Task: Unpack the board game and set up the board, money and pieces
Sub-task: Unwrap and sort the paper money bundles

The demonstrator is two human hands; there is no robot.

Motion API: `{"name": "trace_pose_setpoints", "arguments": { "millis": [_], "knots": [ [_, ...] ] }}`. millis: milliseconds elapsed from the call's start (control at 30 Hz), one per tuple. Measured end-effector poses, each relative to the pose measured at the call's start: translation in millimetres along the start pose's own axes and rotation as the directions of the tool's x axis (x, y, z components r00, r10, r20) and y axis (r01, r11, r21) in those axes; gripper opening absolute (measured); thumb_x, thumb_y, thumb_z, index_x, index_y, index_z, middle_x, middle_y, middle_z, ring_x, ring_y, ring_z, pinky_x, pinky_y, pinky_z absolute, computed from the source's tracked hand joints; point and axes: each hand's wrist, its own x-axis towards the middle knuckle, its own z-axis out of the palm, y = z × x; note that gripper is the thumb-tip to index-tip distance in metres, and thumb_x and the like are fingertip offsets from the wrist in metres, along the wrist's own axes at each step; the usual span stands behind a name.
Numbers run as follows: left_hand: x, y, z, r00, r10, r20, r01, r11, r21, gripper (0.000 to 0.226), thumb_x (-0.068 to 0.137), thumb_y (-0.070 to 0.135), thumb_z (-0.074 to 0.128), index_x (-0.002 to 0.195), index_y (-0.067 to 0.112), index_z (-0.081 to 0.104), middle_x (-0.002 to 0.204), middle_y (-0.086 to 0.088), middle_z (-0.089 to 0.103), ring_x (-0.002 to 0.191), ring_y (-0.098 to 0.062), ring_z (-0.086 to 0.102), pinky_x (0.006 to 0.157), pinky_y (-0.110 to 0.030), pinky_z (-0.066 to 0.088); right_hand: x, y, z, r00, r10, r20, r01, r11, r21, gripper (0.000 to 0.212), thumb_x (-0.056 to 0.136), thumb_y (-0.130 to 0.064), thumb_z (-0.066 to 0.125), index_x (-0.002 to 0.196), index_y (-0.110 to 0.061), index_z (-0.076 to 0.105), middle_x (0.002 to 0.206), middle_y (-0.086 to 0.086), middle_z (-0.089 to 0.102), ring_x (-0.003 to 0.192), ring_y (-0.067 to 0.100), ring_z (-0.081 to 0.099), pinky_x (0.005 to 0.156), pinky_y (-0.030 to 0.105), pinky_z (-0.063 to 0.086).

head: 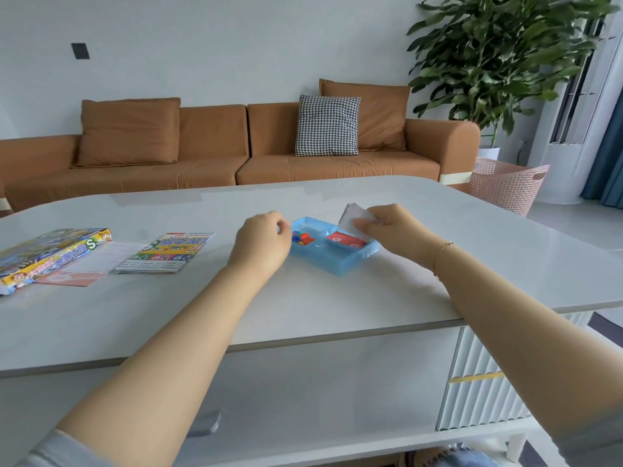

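So the box (50, 254) and folded board (168, 252) are out, left of the tray (337, 264). Right hand (394, 234) pinches a white stack (357, 219) over it; left hand (261, 244) curls at its rim, grip unclear. Board unfolding, pieces (301, 238), red cards (347, 241) still to go.

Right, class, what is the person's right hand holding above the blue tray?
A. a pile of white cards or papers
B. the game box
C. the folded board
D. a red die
A: the right hand grips a white stack over the blue tray, while the game box and folded board lie on the table to the left.
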Motion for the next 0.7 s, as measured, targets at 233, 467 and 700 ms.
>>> {"name": "trace_pose_setpoints", "arguments": {
  "millis": [233,467,700],
  "knots": [
    [-1,-6,2,0.964,-0.121,0.236,0.145,0.986,-0.088,0.028,0.093,0.03,0.05,0.116,0.018,0.06,0.114,-0.006,0.059,0.103,-0.023,0.055,0.076,-0.023,0.037,-6,-16,1,0.975,-0.078,0.207,0.025,0.969,0.247,0.03,0.093,-0.022,0.058,0.1,0.005,0.067,0.101,0.019,0.07,0.085,0.02,0.065,0.081,0.039,0.058],
    [2,-4,-5,0.923,-0.138,0.359,0.306,0.829,-0.469,0.017,0.093,0.023,0.045,0.096,0.032,0.059,0.119,-0.002,0.062,0.109,-0.019,0.06,0.099,-0.038,0.047,-6,-19,11,0.991,-0.039,0.124,0.004,0.964,0.267,0.025,0.094,-0.019,0.056,0.095,0.003,0.067,0.089,0.013,0.069,0.075,0.017,0.063,0.062,0.026,0.058],
    [1,1,-12,0.935,-0.087,0.344,0.304,0.696,-0.65,0.024,0.098,0.01,0.04,0.108,0.014,0.061,0.113,-0.003,0.06,0.099,-0.013,0.061,0.091,-0.024,0.05,1,-14,9,0.966,-0.229,-0.124,0.215,0.97,-0.117,0.027,0.095,-0.025,0.054,0.08,-0.004,0.063,0.071,0.002,0.053,0.068,0.018,0.044,0.062,0.03,0.036]
  ]
}}
